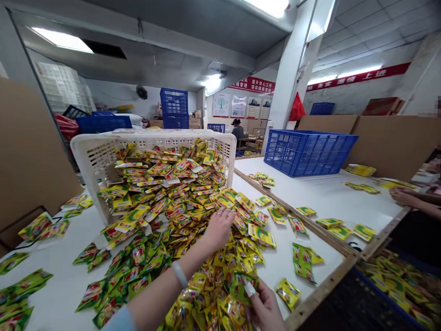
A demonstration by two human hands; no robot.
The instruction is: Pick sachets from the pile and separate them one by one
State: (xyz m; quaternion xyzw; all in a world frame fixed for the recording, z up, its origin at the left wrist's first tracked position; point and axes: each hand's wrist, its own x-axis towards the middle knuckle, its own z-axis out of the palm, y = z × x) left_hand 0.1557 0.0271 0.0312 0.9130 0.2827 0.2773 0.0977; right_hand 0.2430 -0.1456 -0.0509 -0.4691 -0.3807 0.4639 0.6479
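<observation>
A white perforated crate (98,156) lies tipped on the white bench (306,197), spilling a heap of yellow-and-green sachets (176,202) from its open mouth. The left hand (218,228) reaches into the heap just in front of the crate, fingers spread and pressed flat on the packets, its grip released. The right hand (266,309), nearer than the crate, has its grip pinched on a bunch of sachets (238,291). Right of the crate stands a blue crate (308,151), and beyond it a co-worker's hand (400,195) rests on the bench.

Tipped basket (94,156) behind sachet pile (175,217) on table (285,264) — crate (308,151) right, on adjoining table (335,198).
</observation>
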